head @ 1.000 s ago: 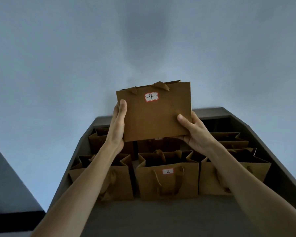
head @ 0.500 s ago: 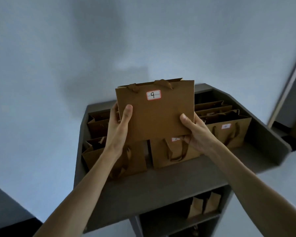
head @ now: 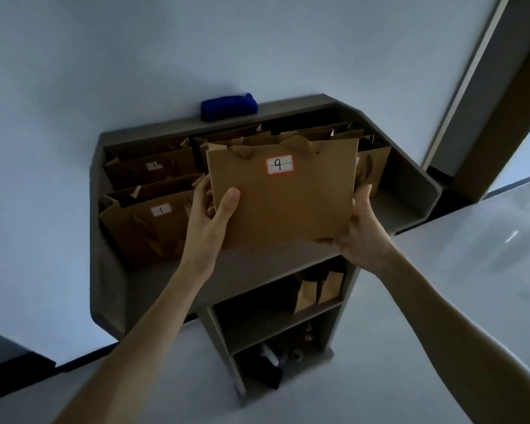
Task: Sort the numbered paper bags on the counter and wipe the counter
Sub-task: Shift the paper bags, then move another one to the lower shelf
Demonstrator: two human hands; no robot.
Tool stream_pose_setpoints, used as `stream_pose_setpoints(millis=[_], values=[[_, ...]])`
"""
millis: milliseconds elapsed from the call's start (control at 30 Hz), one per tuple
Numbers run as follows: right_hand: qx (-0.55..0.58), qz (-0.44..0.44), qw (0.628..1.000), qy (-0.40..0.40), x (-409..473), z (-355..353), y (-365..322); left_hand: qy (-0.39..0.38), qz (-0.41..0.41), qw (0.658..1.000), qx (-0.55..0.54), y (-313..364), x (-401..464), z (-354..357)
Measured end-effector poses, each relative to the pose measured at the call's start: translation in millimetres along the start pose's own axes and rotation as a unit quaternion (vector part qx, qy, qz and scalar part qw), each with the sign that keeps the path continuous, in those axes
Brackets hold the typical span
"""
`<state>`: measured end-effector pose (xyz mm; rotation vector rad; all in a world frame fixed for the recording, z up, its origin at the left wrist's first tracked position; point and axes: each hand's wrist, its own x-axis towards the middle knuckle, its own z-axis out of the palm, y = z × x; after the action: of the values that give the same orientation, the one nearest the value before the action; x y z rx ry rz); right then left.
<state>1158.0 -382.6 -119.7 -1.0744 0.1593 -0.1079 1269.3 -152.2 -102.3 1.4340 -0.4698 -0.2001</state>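
I hold a flat brown paper bag labelled 9 [head: 283, 197] above the grey counter [head: 257, 270]. My left hand [head: 210, 215] grips its left edge, thumb on the front. My right hand [head: 361, 231] grips its lower right corner from behind. On the counter's left stand a bag labelled 1 [head: 147, 224] and another labelled bag [head: 150, 166] behind it. More brown bags [head: 371, 160] stand behind the held one, mostly hidden. A blue cloth [head: 228, 107] lies on the counter's back ledge.
The counter has raised side walls [head: 416, 191] and stands against a pale wall. Below it are open shelves with small brown bags [head: 317, 290] and dark items [head: 276, 359] lower down. A dark door frame [head: 484, 96] rises at right.
The view has tilted down and pulled back, revealing the blue cloth and lower shelves. The bag labelled 9 has come lower and nearer, still held by both hands.
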Motion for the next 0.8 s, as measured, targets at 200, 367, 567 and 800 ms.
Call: stream_pose_setpoints(millis=[200, 367, 567, 800], values=[[0.049, 0.068, 0.994, 0.077, -35.4, -43.3, 28.4, -0.022, -0.071, 0.997, 0.019, -36.1, -32.0, 37.2], [0.035, 0.081, 0.986, 0.141, -61.3, -76.6, 45.4, -0.046, -0.094, 0.994, 0.037, -64.4, -60.2, 64.3], [0.024, 0.112, 0.973, 0.2, -86.3, -121.7, 81.2, -0.098, -0.153, 0.981, 0.071, -113.2, -97.9, 82.7], [-0.005, 0.154, 0.965, 0.211, -92.8, -159.2, 143.4, -0.099, -0.223, 0.968, 0.063, -170.3, -122.3, 81.9]])
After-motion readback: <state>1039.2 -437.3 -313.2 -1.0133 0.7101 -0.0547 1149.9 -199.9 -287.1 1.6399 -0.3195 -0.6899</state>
